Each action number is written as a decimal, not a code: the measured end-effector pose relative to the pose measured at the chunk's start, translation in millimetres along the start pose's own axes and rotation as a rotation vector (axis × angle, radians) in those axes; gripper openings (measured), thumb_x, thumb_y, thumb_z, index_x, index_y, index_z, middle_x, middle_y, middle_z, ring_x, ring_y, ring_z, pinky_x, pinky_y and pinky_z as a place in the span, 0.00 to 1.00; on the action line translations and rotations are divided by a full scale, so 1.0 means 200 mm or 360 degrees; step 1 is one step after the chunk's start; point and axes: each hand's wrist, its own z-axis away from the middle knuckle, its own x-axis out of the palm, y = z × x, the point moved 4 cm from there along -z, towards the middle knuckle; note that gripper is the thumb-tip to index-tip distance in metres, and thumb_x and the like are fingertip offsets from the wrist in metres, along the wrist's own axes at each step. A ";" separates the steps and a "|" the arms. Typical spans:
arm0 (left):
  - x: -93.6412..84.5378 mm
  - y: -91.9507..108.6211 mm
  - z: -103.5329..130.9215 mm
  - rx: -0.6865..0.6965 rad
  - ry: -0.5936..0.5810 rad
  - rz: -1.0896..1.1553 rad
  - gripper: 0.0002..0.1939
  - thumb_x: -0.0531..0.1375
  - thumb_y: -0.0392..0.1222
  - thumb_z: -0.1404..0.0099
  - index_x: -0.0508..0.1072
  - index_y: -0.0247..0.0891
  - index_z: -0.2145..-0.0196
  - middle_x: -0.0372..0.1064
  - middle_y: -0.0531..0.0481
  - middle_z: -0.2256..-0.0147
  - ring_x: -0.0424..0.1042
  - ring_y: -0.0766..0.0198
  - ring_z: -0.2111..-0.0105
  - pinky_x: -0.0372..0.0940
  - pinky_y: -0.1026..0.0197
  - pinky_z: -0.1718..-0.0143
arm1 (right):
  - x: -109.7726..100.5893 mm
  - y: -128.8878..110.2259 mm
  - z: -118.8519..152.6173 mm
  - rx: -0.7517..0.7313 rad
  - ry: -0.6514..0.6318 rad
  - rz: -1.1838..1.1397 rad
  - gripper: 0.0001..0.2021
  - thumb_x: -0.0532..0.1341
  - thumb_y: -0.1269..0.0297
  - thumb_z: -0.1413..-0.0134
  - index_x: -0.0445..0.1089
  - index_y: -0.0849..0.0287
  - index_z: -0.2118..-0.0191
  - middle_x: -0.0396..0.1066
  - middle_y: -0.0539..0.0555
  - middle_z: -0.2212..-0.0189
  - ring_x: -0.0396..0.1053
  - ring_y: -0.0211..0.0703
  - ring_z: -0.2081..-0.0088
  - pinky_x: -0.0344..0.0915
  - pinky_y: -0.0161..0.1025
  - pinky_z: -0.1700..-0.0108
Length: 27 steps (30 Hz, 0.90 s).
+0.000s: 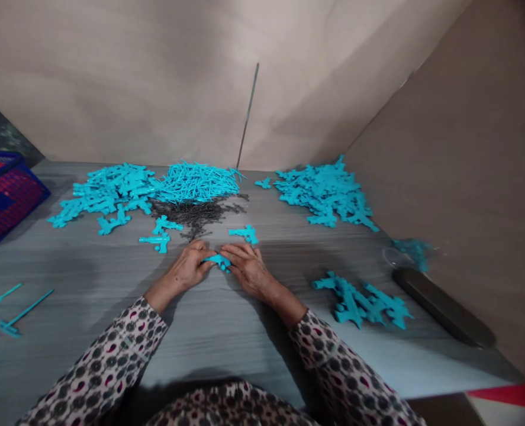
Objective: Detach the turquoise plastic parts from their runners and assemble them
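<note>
My left hand (188, 266) and my right hand (248, 267) meet over the table, fingers closed on one turquoise toy gun (218, 259) from its two sides. Fingers hide part of it. Just beyond my right hand lies another gun-shaped piece (243, 233). Two more turquoise pieces, one (158, 241) in front of the other (166, 225), rest beyond my left hand. Behind them spreads a heap of small dark metal parts, seemingly springs (195, 216), against a pile of thin turquoise rods (200, 182).
Large piles of turquoise pieces stand at the back left (111, 192) and back right (324, 192). Several toy guns (364, 302) lie at right, beside a dark elongated object (444, 307). A blue basket (11, 201) and loose thin pieces (25, 313) are at left. Panels (457, 177) enclose the table.
</note>
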 end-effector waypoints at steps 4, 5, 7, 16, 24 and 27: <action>0.01 0.01 0.01 0.0020 0.0011 -0.0102 0.12 0.53 0.41 0.30 0.77 0.38 0.61 0.62 0.48 0.69 0.65 0.60 0.64 0.61 0.60 0.62 | 0.02 0.02 0.00 -0.0019 0.0023 0.0090 0.20 0.53 0.66 0.34 0.65 0.51 0.39 0.64 0.53 0.39 0.57 0.52 0.40 0.54 0.49 0.47; 0.02 0.01 0.02 0.0014 0.0018 -0.0179 0.12 0.52 0.41 0.29 0.76 0.38 0.60 0.63 0.48 0.68 0.65 0.59 0.63 0.61 0.60 0.62 | 0.01 0.02 0.00 -0.0024 0.0021 0.0104 0.20 0.53 0.66 0.34 0.65 0.51 0.39 0.64 0.53 0.39 0.57 0.53 0.41 0.54 0.49 0.47; 0.02 0.03 0.04 -0.0022 0.0026 -0.0416 0.14 0.51 0.40 0.29 0.75 0.38 0.57 0.65 0.45 0.66 0.65 0.57 0.62 0.62 0.58 0.60 | 0.00 0.02 0.00 -0.0029 0.0002 0.0121 0.20 0.53 0.64 0.34 0.64 0.50 0.39 0.65 0.53 0.39 0.57 0.54 0.41 0.54 0.49 0.48; 0.07 0.09 0.10 -0.0167 0.0089 -0.0830 0.19 0.50 0.40 0.29 0.68 0.37 0.43 0.67 0.36 0.46 0.63 0.46 0.47 0.59 0.45 0.51 | -0.01 0.01 0.00 0.0046 -0.0036 0.0129 0.20 0.52 0.65 0.34 0.64 0.48 0.38 0.63 0.52 0.38 0.53 0.58 0.38 0.53 0.52 0.48; 0.10 0.07 0.13 -0.0205 0.0039 -0.0710 0.24 0.49 0.41 0.29 0.61 0.36 0.38 0.59 0.40 0.37 0.53 0.44 0.36 0.49 0.36 0.40 | -0.01 0.01 0.01 0.0003 -0.0017 0.0095 0.19 0.53 0.64 0.34 0.64 0.47 0.39 0.63 0.53 0.38 0.53 0.59 0.38 0.54 0.54 0.49; 0.09 0.07 0.13 -0.0199 0.0059 -0.0734 0.24 0.49 0.42 0.29 0.62 0.37 0.38 0.60 0.41 0.37 0.54 0.43 0.37 0.50 0.36 0.40 | -0.01 0.02 0.01 -0.0042 0.0018 0.0098 0.19 0.53 0.63 0.34 0.65 0.46 0.40 0.64 0.54 0.39 0.54 0.59 0.38 0.55 0.54 0.48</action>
